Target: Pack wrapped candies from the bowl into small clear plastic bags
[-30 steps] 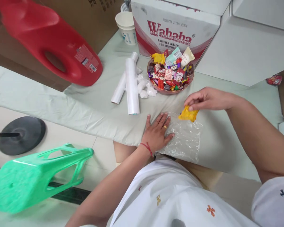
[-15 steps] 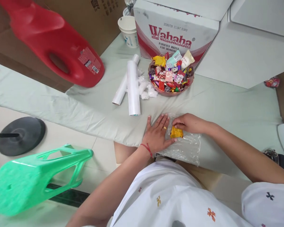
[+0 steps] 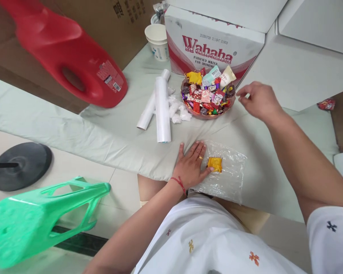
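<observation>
Your left grip (image 3: 190, 167): palm down, flat, well on the near side of the bowl (image 3: 231, 105). Little finger splayed out, the next three closer together, thumb out to the right. Left forearm runs from low left up to it, wrist about straight. Right grip (image 3: 258, 99): just right of the bowl, thumb and index pointing at its rim, tips slightly parted, other fingers curled. Right elbow bent, forearm slanting up-left toward the bowl.

I'm at a cloth-covered desk (image 3: 117, 127) in what looks like a home or office, I can't tell which: water carton (image 3: 208, 40), paper cups (image 3: 159, 50), bowl (image 3: 210, 116) of sweets (image 3: 206, 95), red jug (image 3: 88, 47), and to my left a stool (image 3: 23, 209) on tiled floor (image 3: 124, 192).
</observation>
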Demonstrator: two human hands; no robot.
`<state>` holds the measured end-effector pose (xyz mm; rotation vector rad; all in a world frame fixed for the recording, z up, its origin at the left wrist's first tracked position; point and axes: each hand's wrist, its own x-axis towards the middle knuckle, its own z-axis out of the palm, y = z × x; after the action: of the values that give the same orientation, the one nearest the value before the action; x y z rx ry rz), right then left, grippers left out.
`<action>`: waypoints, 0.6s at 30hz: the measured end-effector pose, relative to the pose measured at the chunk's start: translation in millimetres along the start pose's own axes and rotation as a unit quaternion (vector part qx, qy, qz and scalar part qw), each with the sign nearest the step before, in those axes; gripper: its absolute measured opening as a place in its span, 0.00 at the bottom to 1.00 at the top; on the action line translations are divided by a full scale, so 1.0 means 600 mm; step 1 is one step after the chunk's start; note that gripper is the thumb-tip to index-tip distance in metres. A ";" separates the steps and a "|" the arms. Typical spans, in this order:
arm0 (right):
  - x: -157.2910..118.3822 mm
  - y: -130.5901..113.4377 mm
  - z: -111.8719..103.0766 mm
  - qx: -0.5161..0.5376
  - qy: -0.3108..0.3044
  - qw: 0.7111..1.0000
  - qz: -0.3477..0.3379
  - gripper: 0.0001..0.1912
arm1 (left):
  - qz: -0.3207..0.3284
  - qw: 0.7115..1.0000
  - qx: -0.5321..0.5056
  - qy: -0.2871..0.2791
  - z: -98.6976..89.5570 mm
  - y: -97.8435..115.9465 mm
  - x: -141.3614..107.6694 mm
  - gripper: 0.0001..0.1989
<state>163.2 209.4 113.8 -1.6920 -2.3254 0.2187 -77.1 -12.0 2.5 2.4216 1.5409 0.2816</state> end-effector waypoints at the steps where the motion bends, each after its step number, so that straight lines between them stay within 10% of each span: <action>1: 0.020 0.002 -0.005 -0.008 0.007 1.000 0.010 0.14 | -0.001 1.000 -0.001 0.001 0.000 0.000 0.000 0.40; 7: 0.089 -0.028 0.011 -0.081 -0.043 0.993 0.075 0.30 | -0.002 1.000 -0.006 0.004 0.001 -0.001 0.000 0.40; 18: 0.094 -0.007 0.068 -0.056 -0.004 0.996 0.062 0.26 | 0.000 1.000 -0.016 0.008 0.002 -0.002 0.000 0.40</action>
<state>131.4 263.1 82.6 -1.8945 -2.2804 0.1201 -77.8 -11.8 1.3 2.4012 1.5311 0.3237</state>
